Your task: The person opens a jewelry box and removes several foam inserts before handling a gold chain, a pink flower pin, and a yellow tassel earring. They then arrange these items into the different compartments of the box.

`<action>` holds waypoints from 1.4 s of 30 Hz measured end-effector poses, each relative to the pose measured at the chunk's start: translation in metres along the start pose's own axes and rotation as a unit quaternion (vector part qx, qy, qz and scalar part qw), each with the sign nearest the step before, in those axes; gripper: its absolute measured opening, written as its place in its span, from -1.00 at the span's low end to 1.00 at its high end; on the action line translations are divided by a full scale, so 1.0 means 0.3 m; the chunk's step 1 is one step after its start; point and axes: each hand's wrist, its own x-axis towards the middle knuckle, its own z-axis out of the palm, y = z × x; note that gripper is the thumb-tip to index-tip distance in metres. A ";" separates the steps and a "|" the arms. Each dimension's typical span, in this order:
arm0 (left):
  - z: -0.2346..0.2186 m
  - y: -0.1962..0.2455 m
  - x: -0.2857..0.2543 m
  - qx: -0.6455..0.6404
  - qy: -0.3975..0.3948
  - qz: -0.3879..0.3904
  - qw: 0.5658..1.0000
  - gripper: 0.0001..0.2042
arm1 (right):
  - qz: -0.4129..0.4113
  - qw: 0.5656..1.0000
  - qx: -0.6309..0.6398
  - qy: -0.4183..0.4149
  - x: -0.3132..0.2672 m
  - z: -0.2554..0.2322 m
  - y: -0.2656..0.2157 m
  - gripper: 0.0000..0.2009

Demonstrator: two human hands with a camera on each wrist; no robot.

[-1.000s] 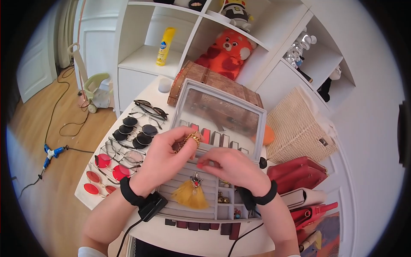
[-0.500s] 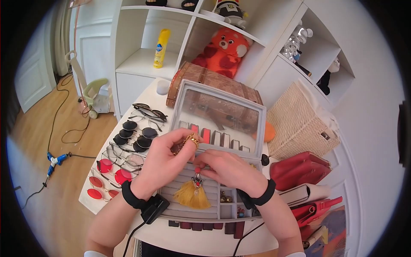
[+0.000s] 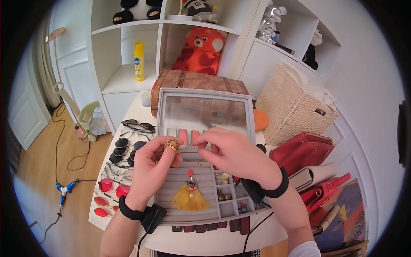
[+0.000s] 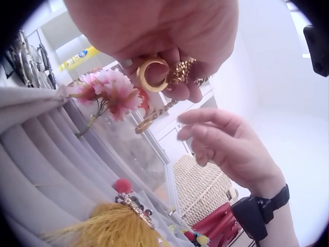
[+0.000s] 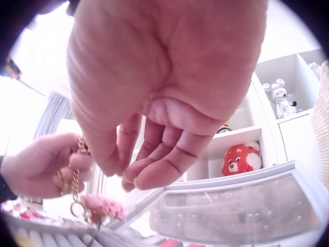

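In the head view the left hand [image 3: 150, 173] holds a gold chain [image 3: 172, 146] in its curled fingers, above the grey padded jewellery box [image 3: 205, 219]. The left wrist view shows the chain's round gold end [image 4: 152, 74] at the fingers, and a pink flower [image 4: 115, 95] below. To the right, the right hand [image 3: 242, 156] hovers with bent, relaxed fingers; nothing shows between its fingertips [image 5: 136, 182]. A yellow tassel earring [image 3: 189, 198] with a red top lies across the padded rolls, below both hands.
Sunglasses [image 3: 139, 125] lie in rows at left. Behind the box's raised clear lid [image 3: 205, 92] stands a brown trunk [image 3: 201, 81]. A woven basket [image 3: 295, 109] and red bags [image 3: 302, 152] are at right. Small compartments hold jewellery.
The right hand has moved up and away from the red top of the tassel earring. The left hand keeps hold of the gold chain. The head view has shifted, showing more shelf.
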 end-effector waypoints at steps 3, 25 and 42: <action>-0.012 0.000 0.000 0.009 -0.035 0.000 0.999 -0.78 | 0.012 0.998 0.059 0.034 -0.011 -0.034 -0.055 -0.74; 0.093 0.263 0.057 0.160 -0.185 -0.013 0.970 -0.65 | -0.009 0.962 0.099 0.254 -0.090 -0.035 -0.085 -0.81; 0.098 0.224 0.096 0.261 -0.374 0.005 0.890 -0.74 | 0.086 0.946 0.284 0.133 -0.138 -0.115 -0.086 -0.86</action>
